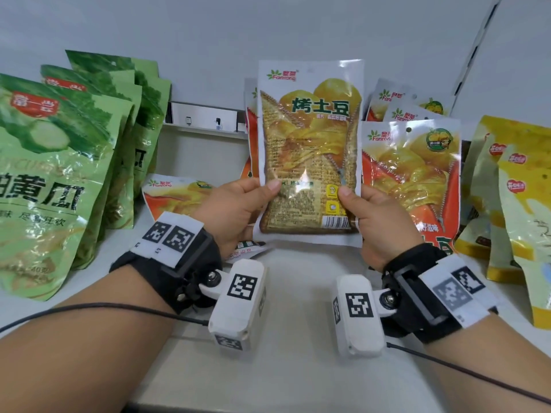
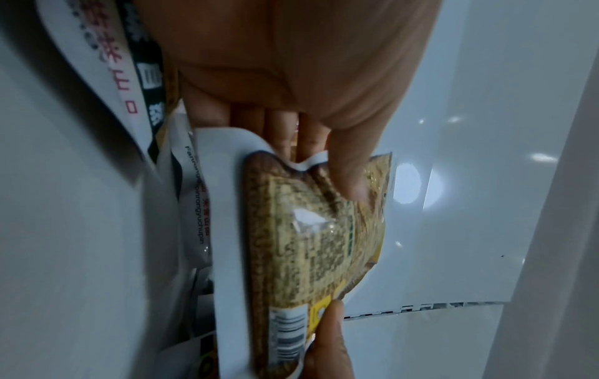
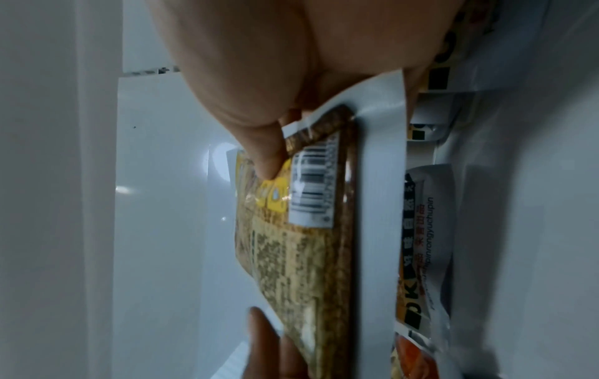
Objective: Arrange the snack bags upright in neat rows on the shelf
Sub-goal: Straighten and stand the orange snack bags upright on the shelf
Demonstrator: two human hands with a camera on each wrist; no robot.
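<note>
A potato snack bag (image 1: 310,144) with a white border and a yellow-brown printed panel is held upright above the shelf, its back with the barcode facing me. My left hand (image 1: 235,207) pinches its lower left corner, thumb on the front, fingers behind. My right hand (image 1: 375,216) pinches the lower right corner the same way. Both wrist views show the bag (image 2: 311,243) (image 3: 301,243) edge-on with a thumb pressed on it. Orange potato bags (image 1: 411,177) stand behind and to the right, and one lies flat (image 1: 176,198) at the left.
Green cucumber snack bags (image 1: 59,162) stand in a row on the left. Yellow bags (image 1: 518,210) lean at the right edge. The white shelf surface (image 1: 298,308) runs in front of me, with a white back wall (image 1: 268,31) behind the bags.
</note>
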